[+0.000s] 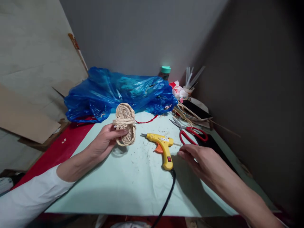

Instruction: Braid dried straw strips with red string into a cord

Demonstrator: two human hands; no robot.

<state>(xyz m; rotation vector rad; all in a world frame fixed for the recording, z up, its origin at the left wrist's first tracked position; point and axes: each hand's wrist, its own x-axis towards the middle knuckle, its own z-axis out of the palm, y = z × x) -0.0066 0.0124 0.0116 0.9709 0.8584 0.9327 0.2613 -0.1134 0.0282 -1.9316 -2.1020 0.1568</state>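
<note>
My left hand (110,137) holds a small woven slipper shape (125,114) made of coiled pale cord, with a band across its middle. To its right a yellow glue gun (160,139) with an orange trigger lies on the pale green sheet, nozzle pointing left. My right hand (193,156) is just right of the glue gun, by the end of its clear glue stick, with fingertips pressed together; whether something is between them is too small to tell. Beside and above that hand lie red-handled scissors (190,131), blades partly apart.
A crumpled blue plastic bag (118,90) spans the back. A phone (196,110) rests on a plate at the back right, near a cup of glue sticks (189,90). A black cable (169,193) runs to the front edge. Red cord (147,121) lies near the bag.
</note>
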